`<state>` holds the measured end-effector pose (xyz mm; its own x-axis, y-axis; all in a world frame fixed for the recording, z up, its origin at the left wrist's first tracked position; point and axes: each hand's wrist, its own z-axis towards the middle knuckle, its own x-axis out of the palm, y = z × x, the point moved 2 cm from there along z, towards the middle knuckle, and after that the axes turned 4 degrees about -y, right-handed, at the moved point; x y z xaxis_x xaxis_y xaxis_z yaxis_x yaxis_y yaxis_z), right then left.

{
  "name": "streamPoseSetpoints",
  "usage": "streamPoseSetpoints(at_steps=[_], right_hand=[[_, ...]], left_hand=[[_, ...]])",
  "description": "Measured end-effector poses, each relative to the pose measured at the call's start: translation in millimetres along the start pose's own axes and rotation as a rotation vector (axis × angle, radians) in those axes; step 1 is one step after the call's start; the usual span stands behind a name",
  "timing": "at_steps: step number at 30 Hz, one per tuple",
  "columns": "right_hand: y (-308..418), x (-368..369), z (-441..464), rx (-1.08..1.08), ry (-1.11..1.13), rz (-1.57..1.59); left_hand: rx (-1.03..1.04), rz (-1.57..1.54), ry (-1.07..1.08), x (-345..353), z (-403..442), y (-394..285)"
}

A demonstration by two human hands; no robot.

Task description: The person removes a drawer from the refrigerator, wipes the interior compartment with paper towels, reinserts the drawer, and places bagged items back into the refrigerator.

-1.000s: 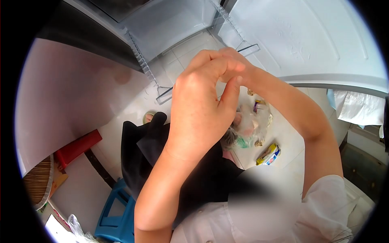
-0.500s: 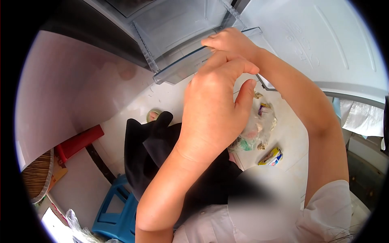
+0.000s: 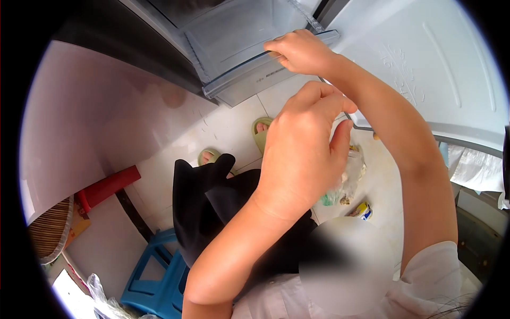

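Observation:
A clear plastic fridge drawer (image 3: 241, 87) is pulled partly out at the top of the view. My right hand (image 3: 302, 51) is closed over the top edge of its front panel. Below and nearer to me hangs my left hand (image 3: 305, 141), apart from the drawer. Its fingers are bent, the thumb stands away from them, and nothing shows between them. The fingertips are partly hidden behind the hand. To the right the white fridge door (image 3: 425, 58) stands wide, behind my right forearm.
My feet in green slippers (image 3: 209, 156) stand on the tiled floor. A plastic bag (image 3: 353, 173) and a yellow packet (image 3: 363, 210) lie to the right. At lower left are a blue stool (image 3: 151, 276), a red object (image 3: 109, 186) and a woven basket (image 3: 50, 228).
The drawer has slid a little inward with my right hand on it. My left hand has shifted right and down, away from the drawer front. More floor and both slippers now show.

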<state>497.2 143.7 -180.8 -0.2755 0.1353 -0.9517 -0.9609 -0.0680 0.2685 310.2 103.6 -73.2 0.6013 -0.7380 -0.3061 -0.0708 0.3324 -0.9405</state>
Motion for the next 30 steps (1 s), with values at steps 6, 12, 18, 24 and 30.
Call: streamPoseSetpoints(at_steps=[6,12,18,24,30], right_hand=[[-5.6,11.3,5.9,0.043,0.025,-0.019],[-6.1,12.1,0.3,-0.014,-0.108,-0.018],[-4.4,-14.0,28.9,0.080,0.070,-0.064],[-19.4,25.0,30.5,0.045,-0.051,-0.110],[-19.2,49.5,25.4,0.020,-0.183,-0.214]], left_hand=[[0.042,0.058,-0.004,-3.3,3.0,2.4],[0.038,0.050,-0.008,-5.2,5.7,6.3],[0.007,0.044,0.011,-8.9,7.2,7.7],[0.008,0.052,0.007,-10.8,6.0,7.6],[0.011,0.082,0.019,-13.1,4.4,9.6]])
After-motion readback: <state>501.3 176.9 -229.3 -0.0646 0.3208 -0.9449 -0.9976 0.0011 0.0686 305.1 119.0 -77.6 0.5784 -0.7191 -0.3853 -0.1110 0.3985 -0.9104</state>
